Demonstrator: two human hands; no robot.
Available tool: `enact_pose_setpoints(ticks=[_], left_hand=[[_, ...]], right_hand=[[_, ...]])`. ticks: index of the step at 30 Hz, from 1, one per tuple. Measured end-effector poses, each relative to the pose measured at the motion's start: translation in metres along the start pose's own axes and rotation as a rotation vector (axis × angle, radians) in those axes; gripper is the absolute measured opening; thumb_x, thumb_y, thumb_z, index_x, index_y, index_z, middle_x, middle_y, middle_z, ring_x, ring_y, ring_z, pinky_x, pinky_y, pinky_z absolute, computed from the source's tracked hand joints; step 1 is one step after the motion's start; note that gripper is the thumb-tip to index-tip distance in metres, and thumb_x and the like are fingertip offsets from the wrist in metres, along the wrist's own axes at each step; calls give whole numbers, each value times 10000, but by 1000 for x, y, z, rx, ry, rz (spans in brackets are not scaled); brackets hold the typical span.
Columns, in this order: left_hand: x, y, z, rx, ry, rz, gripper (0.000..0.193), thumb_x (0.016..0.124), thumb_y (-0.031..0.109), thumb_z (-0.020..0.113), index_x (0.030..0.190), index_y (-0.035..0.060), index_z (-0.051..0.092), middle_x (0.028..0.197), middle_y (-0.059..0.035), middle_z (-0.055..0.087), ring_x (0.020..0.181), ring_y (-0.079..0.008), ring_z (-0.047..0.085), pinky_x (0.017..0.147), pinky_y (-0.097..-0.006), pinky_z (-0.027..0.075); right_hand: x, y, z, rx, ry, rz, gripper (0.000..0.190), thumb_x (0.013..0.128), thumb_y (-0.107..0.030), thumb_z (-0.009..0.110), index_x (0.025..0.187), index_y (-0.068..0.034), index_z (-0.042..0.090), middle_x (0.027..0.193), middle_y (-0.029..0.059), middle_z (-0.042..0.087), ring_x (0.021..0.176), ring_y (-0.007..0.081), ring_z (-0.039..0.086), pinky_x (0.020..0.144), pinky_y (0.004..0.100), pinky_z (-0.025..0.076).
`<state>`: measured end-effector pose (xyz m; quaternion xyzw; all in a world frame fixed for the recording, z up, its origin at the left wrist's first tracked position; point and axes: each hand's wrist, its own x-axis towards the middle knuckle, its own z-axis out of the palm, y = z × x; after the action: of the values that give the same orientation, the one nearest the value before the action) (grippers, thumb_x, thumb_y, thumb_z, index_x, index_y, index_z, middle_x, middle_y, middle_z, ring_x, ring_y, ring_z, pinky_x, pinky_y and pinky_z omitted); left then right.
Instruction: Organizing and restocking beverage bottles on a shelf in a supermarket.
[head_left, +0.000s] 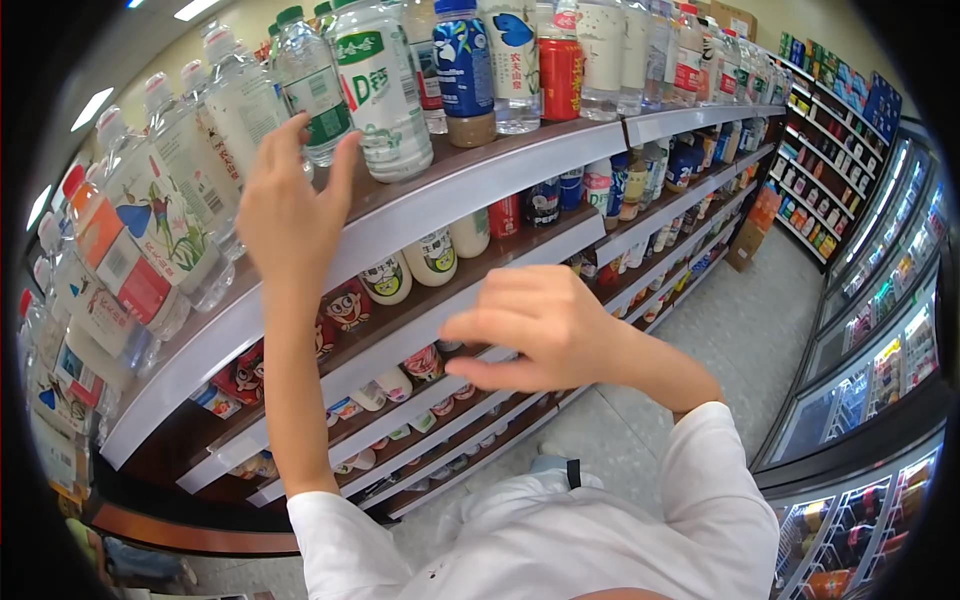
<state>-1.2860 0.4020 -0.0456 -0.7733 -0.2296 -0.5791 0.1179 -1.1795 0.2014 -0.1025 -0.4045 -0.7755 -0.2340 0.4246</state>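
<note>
My left hand (296, 187) is raised at the front edge of the top shelf (510, 161), thumb and fingers apart with nothing between them. Just behind its fingertips stands a clear plastic bottle with a green label and green cap (319, 94). Right of that is a large white bottle with green print (382, 97), close to my thumb. My right hand (532, 330) hangs in front of the lower shelves, fingers curled and thumb apart, holding nothing. A blue-capped coffee bottle (465, 75) and a red can (560, 79) stand farther right on the top shelf.
Clear bottles with illustrated labels (169, 217) line the top shelf's left end, beside an orange-and-red-labelled bottle (124, 255). Below are cartoon-printed red packs (346, 306) and white drink bottles (431, 259). Glass-door coolers (862, 360) flank the tiled aisle (679, 330); a cardboard box (746, 244) stands farther along.
</note>
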Motion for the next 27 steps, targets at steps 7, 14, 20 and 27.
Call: enact_pose_setpoints(ticks=[7,14,20,27], left_hand=[[-15,-68,-57,293,299,188,294,807,257,736,1007,64,642,946,-87,647,965,-287,587,860,-396,465],[-45,-92,-68,314,345,120,469,775,214,753,1160,39,549,1173,-129,551,1125,-324,501,953,-445,396],[-47,-96,-66,224,322,35,597,781,225,743,1260,12,458,1208,-172,521,1140,-334,484,976,-447,370],[-51,-101,-68,215,317,45,574,779,214,736,1243,5,471,1169,-170,538,1108,-331,505,953,-441,391]], right_hand=[[76,47,11,-27,150,-64,124,815,-144,706,840,-53,626,731,74,636,626,244,627,572,339,496],[221,84,41,-222,112,44,314,858,-322,638,844,-9,647,803,142,684,782,327,656,711,451,502],[301,123,75,-554,100,169,427,815,-398,661,882,24,676,922,206,692,861,364,672,760,446,538],[314,132,34,-651,-239,109,497,766,-423,668,957,36,684,999,247,677,966,366,654,848,440,519]])
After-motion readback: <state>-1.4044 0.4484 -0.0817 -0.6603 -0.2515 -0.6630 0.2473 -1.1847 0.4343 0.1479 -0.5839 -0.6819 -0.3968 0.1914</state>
